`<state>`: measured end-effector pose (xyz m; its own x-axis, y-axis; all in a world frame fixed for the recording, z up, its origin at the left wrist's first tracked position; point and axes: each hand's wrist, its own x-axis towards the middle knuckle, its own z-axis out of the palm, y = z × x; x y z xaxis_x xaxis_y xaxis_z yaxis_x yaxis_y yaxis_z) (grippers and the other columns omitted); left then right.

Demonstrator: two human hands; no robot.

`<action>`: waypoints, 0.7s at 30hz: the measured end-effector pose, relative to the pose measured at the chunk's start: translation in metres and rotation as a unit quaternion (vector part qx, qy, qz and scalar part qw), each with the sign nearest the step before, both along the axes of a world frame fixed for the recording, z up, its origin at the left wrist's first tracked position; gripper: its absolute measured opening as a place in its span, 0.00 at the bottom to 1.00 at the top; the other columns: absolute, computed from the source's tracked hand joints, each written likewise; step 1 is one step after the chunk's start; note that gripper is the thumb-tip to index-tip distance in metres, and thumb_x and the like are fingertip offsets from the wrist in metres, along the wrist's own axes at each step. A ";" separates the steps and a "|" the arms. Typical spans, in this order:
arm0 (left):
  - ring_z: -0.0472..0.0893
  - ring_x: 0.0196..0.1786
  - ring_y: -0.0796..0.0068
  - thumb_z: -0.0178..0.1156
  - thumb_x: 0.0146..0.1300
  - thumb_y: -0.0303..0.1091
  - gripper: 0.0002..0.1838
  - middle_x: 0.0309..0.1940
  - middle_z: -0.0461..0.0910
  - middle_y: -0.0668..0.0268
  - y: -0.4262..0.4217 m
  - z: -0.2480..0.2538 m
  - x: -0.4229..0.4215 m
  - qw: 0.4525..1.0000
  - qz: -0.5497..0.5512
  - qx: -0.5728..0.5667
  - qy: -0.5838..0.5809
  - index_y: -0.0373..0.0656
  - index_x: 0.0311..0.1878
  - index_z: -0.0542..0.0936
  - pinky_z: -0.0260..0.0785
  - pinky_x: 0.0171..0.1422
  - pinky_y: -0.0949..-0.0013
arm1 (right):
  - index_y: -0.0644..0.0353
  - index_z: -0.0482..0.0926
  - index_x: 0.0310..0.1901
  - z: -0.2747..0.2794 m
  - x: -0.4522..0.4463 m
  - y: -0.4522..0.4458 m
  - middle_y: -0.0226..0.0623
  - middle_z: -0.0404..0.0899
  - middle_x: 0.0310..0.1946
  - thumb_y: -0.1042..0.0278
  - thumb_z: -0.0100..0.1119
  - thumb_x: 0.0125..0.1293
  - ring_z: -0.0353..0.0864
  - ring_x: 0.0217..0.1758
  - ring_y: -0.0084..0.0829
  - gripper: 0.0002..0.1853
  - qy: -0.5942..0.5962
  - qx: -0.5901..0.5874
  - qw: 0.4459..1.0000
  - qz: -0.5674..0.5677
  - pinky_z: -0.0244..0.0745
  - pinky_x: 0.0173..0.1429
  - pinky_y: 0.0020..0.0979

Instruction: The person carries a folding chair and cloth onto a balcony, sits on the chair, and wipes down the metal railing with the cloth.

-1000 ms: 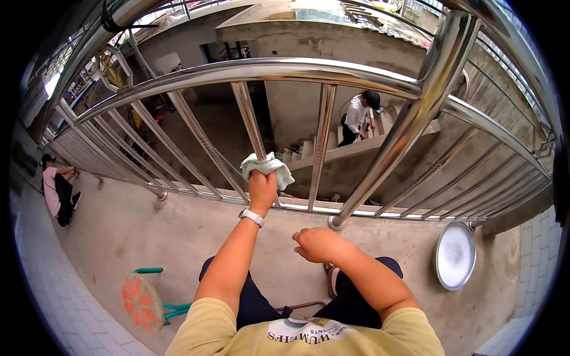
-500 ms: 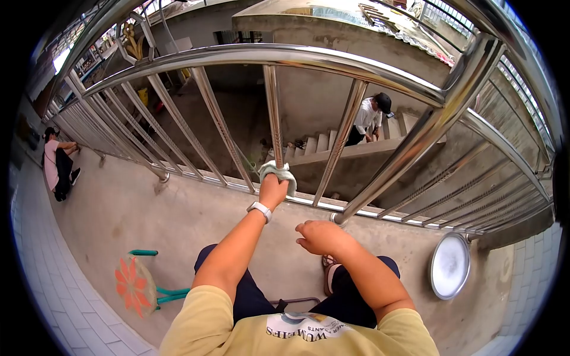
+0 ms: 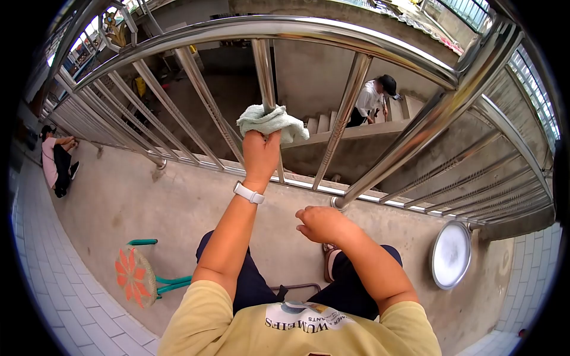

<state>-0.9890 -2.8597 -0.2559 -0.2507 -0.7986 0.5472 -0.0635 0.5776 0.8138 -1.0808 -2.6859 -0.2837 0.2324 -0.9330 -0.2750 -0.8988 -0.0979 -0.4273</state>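
My left hand (image 3: 261, 155) is closed on a pale green cloth (image 3: 272, 121), which is wrapped round an upright bar (image 3: 263, 70) of a shiny metal railing. A white watch band (image 3: 249, 193) circles the left wrist. My right hand (image 3: 323, 224) hovers above the floor near my right leg, touching no part of the railing. Its fingers bend loosely with the thumb apart, and I see nothing in it; the palm side is hidden.
The railing's thick top rail (image 3: 297, 26) crosses in front of me. To the left stands a stool with a flower-patterned seat (image 3: 135, 277); a metal basin (image 3: 450, 256) sits to the right. One person (image 3: 56, 160) crouches at far left, another (image 3: 369, 101) is on stairs beyond the railing.
My left hand has moved up the bar with the cloth, from near the bottom rail to about mid-height. The right hand has hardly moved.
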 end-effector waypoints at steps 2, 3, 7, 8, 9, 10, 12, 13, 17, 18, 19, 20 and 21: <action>0.78 0.46 0.73 0.56 0.64 0.29 0.10 0.41 0.80 0.64 0.001 -0.002 -0.003 0.999 0.000 -0.002 0.035 0.38 0.47 0.78 0.69 0.51 0.70 | 0.64 0.75 0.39 0.002 -0.002 0.001 0.47 0.80 0.37 0.60 0.55 0.62 0.80 0.43 0.46 0.14 0.001 0.004 1.000 -0.001 0.75 0.47 0.41; 0.78 0.46 0.73 0.56 0.64 0.29 0.10 0.41 0.80 0.64 0.000 -0.003 -0.004 0.999 0.000 0.000 0.035 0.38 0.47 0.78 0.69 0.51 0.70 | 0.64 0.75 0.39 0.001 -0.003 0.002 0.47 0.80 0.37 0.60 0.55 0.62 0.80 0.43 0.46 0.14 0.000 0.005 1.000 -0.001 0.75 0.47 0.41; 0.79 0.46 0.63 0.56 0.64 0.33 0.12 0.42 0.80 0.59 -0.008 -0.023 -0.001 0.995 0.019 -0.012 -0.094 0.38 0.48 0.77 0.69 0.50 0.66 | 0.64 0.75 0.39 -0.002 -0.005 0.005 0.46 0.80 0.38 0.60 0.55 0.62 0.79 0.43 0.45 0.14 0.002 0.007 1.000 -0.008 0.75 0.47 0.42; 0.79 0.45 0.59 0.56 0.63 0.34 0.13 0.42 0.80 0.56 -0.008 -0.028 -0.001 0.992 0.020 0.016 -0.123 0.37 0.48 0.77 0.69 0.49 0.64 | 0.64 0.75 0.39 -0.002 -0.005 0.005 0.46 0.80 0.38 0.60 0.55 0.62 0.79 0.44 0.45 0.14 0.000 0.008 1.000 -0.006 0.75 0.46 0.42; 0.79 0.45 0.59 0.56 0.63 0.34 0.13 0.42 0.80 0.56 -0.008 -0.032 -0.002 0.992 0.019 0.017 -0.125 0.37 0.48 0.77 0.69 0.49 0.64 | 0.64 0.75 0.39 -0.001 -0.004 0.005 0.46 0.80 0.38 0.60 0.55 0.62 0.79 0.44 0.45 0.14 -0.002 0.009 1.000 -0.007 0.75 0.46 0.42; 0.79 0.44 0.56 0.56 0.63 0.35 0.14 0.41 0.80 0.55 -0.008 -0.036 -0.003 0.992 0.025 0.018 -0.121 0.37 0.48 0.77 0.69 0.49 0.63 | 0.64 0.75 0.40 0.001 -0.003 0.005 0.46 0.80 0.37 0.60 0.55 0.62 0.79 0.44 0.45 0.14 -0.001 0.013 1.000 -0.009 0.75 0.46 0.42; 0.79 0.44 0.54 0.56 0.62 0.35 0.15 0.40 0.80 0.54 -0.009 -0.039 -0.002 0.992 0.030 0.017 -0.119 0.37 0.48 0.77 0.70 0.48 0.62 | 0.64 0.75 0.40 0.002 -0.002 0.004 0.46 0.80 0.37 0.60 0.55 0.62 0.79 0.44 0.45 0.14 -0.002 0.014 1.000 -0.011 0.75 0.46 0.42; 0.79 0.43 0.53 0.56 0.62 0.35 0.14 0.40 0.80 0.53 -0.009 -0.040 -0.001 0.991 0.023 0.024 -0.128 0.37 0.47 0.77 0.70 0.48 0.61 | 0.64 0.75 0.39 0.002 -0.002 0.003 0.46 0.80 0.38 0.60 0.55 0.62 0.79 0.44 0.46 0.14 -0.006 0.011 1.000 -0.012 0.75 0.46 0.42; 0.80 0.42 0.52 0.56 0.61 0.35 0.13 0.38 0.81 0.52 -0.012 -0.058 0.004 0.984 0.006 0.014 -0.175 0.38 0.46 0.78 0.70 0.47 0.61 | 0.61 0.75 0.48 -0.005 -0.004 -0.003 0.45 0.80 0.38 0.60 0.54 0.63 0.79 0.43 0.46 0.16 -0.008 -0.002 1.000 -0.001 0.74 0.47 0.42; 0.79 0.42 0.49 0.54 0.61 0.33 0.12 0.38 0.80 0.49 -0.012 -0.057 0.006 0.978 -0.008 0.035 -0.206 0.38 0.44 0.79 0.70 0.47 0.59 | 0.61 0.75 0.48 -0.005 -0.006 -0.006 0.45 0.80 0.38 0.60 0.54 0.63 0.79 0.43 0.46 0.16 -0.006 -0.004 1.000 0.000 0.74 0.47 0.42; 0.79 0.42 0.49 0.54 0.61 0.33 0.12 0.38 0.80 0.49 -0.010 -0.057 0.009 0.979 -0.006 0.032 -0.203 0.38 0.44 0.79 0.70 0.47 0.59 | 0.61 0.75 0.48 -0.004 -0.008 -0.009 0.45 0.80 0.37 0.62 0.54 0.63 0.79 0.41 0.46 0.16 -0.033 -0.036 0.999 -0.022 0.74 0.45 0.42; 0.78 0.39 0.46 0.53 0.60 0.33 0.11 0.34 0.79 0.47 -0.007 -0.051 0.013 0.968 0.001 0.003 -0.250 0.36 0.38 0.78 0.70 0.44 0.54 | 0.61 0.76 0.48 -0.004 -0.010 -0.012 0.44 0.81 0.35 0.63 0.54 0.63 0.80 0.40 0.46 0.15 -0.060 -0.067 0.995 -0.044 0.74 0.44 0.42; 0.78 0.35 0.43 0.53 0.59 0.33 0.11 0.30 0.79 0.46 -0.005 -0.047 0.015 0.955 0.007 -0.027 -0.296 0.34 0.33 0.77 0.70 0.40 0.50 | 0.61 0.76 0.48 -0.005 -0.012 -0.015 0.44 0.81 0.35 0.63 0.54 0.63 0.80 0.40 0.46 0.15 -0.057 -0.070 0.995 -0.042 0.74 0.44 0.42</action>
<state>-0.9735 -2.8649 -0.3030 -0.5177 -0.7792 0.3534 -0.5112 0.6129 0.6026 -1.0927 -2.7004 -0.2886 0.1736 -0.9778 -0.1170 -0.8532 -0.0900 -0.5138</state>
